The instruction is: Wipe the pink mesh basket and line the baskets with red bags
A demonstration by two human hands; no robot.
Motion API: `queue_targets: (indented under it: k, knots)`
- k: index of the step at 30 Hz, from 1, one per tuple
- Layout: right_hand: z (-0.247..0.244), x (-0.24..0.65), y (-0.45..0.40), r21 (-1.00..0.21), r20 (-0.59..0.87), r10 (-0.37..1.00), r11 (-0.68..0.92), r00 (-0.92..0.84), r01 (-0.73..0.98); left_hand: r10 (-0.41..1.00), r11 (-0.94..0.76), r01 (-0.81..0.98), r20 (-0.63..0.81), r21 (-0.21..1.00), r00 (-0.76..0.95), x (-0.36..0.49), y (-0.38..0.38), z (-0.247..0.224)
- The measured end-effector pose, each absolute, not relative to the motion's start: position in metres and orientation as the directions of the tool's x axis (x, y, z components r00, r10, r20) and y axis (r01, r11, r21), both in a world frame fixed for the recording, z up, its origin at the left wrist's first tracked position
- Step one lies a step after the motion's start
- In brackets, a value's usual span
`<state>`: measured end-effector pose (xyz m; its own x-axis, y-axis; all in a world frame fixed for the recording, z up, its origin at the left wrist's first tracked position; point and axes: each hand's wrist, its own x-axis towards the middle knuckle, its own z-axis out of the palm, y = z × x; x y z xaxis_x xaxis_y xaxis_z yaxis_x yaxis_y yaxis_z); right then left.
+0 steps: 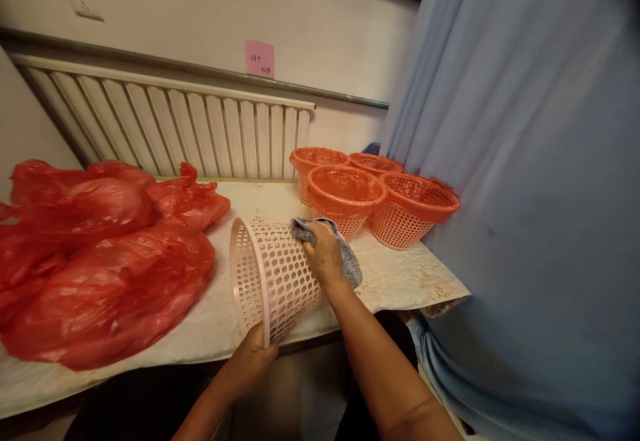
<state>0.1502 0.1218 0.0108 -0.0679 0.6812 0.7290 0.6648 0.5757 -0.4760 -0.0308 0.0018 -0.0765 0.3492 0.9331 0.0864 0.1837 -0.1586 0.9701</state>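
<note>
A pale pink perforated plastic wastebasket [287,271] lies on its side at the front of the table, its mouth facing left. My left hand [253,354] grips its rim at the lower edge, with the thumb outside and the other fingers partly hidden. My right hand [323,254] is closed on a grey cloth [350,264] and presses it against the upper side of the basket near its base. Just behind stand several upright baskets lined with red plastic bags; the nearest lined basket [347,194] is close to the cloth.
Filled red plastic bags [110,261] cover the left of the table [245,194]. A white radiator [200,127] runs along the wall behind. A blue curtain [525,161] hangs at the right, beside the lined baskets. A pink note [260,59] is on the wall.
</note>
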Motion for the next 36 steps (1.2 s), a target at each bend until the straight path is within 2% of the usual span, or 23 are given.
queue_targets:
  k: [7, 12, 16, 20, 25, 28, 31, 36]
  knots:
    - [-0.015, 0.198, 0.128, -0.576, 0.697, 0.681, 0.346, 0.224, 0.741, 0.917, -0.151, 0.173, 0.072, 0.973, 0.392, -0.033, -0.001, -0.073]
    - [-0.029, 0.199, 0.116, -0.571, 0.736, 0.630, 0.382, 0.248, 0.727, 0.958, -0.124, 0.204, 0.064, 0.971, 0.280, -0.028, -0.003, -0.056]
    - [-0.035, 0.201, 0.106, -0.593, 0.737, 0.614, 0.388, 0.282, 0.706, 0.982, -0.121, 0.091, 0.105, 0.988, 0.158, -0.023, 0.005, -0.036]
    - [-0.051, 0.196, 0.090, -0.636, 0.718, 0.601, 0.362, 0.351, 0.681, 0.987, -0.107, -0.006, 0.107, 0.994, 0.123, -0.025, 0.015, -0.028]
    - [-0.079, 0.151, 0.044, -0.601, 0.749, 0.604, 0.446, 0.272, 0.663, 0.982, -0.108, 0.052, 0.098, 0.993, 0.164, -0.024, 0.021, -0.029]
    - [-0.081, 0.119, 0.015, -0.551, 0.777, 0.621, 0.595, 0.101, 0.585, 0.974, -0.135, 0.048, 0.124, 0.990, 0.187, -0.023, 0.023, -0.030]
    - [-0.068, 0.100, 0.005, -0.469, 0.831, 0.556, 0.735, -0.038, 0.490, 0.968, -0.145, 0.090, 0.122, 0.985, 0.221, -0.025, 0.021, -0.031]
    - [-0.041, 0.093, 0.024, -0.369, 0.894, 0.443, 0.817, -0.070, 0.444, 0.966, -0.145, 0.203, 0.095, 0.968, 0.238, -0.031, 0.014, -0.039]
